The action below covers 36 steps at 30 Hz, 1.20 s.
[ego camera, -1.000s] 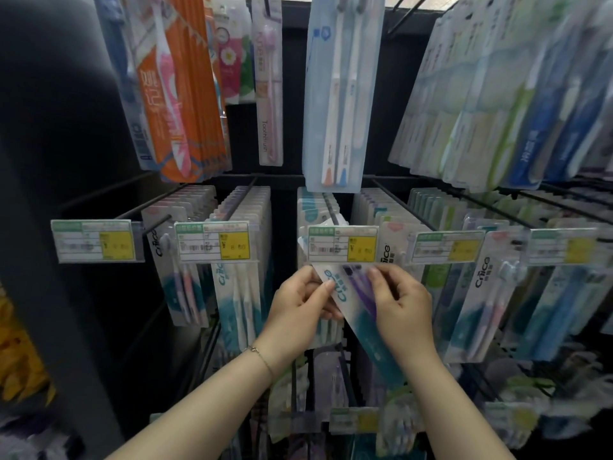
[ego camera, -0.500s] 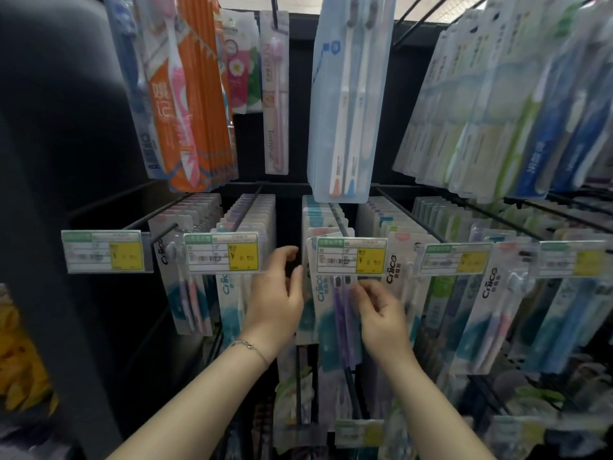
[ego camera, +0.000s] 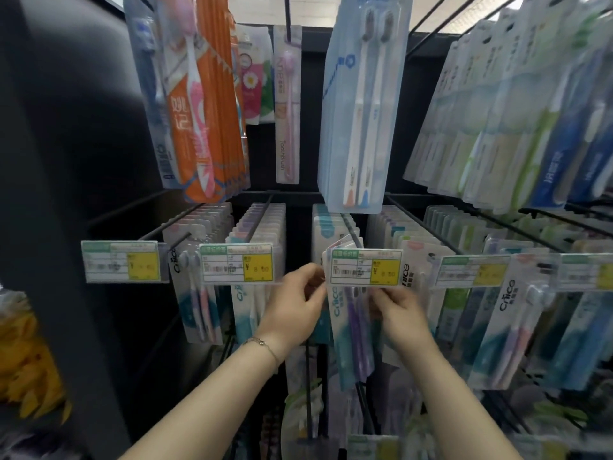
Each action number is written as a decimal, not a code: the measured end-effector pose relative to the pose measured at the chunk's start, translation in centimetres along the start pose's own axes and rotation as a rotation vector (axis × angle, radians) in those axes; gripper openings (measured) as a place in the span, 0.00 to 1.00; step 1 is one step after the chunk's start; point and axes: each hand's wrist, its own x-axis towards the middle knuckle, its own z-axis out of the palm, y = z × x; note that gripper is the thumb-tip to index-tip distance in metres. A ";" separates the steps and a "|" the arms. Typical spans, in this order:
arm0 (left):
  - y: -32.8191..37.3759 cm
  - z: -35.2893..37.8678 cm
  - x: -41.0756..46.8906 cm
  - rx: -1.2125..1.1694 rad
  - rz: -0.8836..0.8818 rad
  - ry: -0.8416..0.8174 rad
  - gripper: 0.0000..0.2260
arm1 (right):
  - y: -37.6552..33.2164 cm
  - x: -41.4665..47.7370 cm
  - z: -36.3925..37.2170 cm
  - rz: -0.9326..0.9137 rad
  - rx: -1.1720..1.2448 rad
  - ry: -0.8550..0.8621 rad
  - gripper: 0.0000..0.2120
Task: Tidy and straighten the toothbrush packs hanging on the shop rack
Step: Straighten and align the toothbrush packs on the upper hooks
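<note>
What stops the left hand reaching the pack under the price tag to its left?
Probably little, so likely yes: the left hand sits beside that pack, exposed below the price tag, but must release the purple-brush pack first.

toothbrush pack (ego camera: pixel 348 327) below price tag (ego camera: pixel 366 267)

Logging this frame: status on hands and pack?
Left hand and right hand pinch purple toothbrush pack under price tag. Pack near upright. Tag hides its top.
</note>
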 end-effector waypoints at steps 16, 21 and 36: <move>0.5 1.2 -0.5 0.111 -0.090 0.311 0.06 | -2.5 0.2 0.0 -0.090 -0.045 -0.072 0.16; 0.6 0.5 -2.9 0.228 0.004 0.296 0.06 | -1.5 -1.1 -0.4 -0.215 -0.125 -0.028 0.15; -2.4 -6.3 -8.3 0.144 0.042 0.450 0.05 | -2.6 -6.6 3.3 -0.650 -0.257 -0.023 0.06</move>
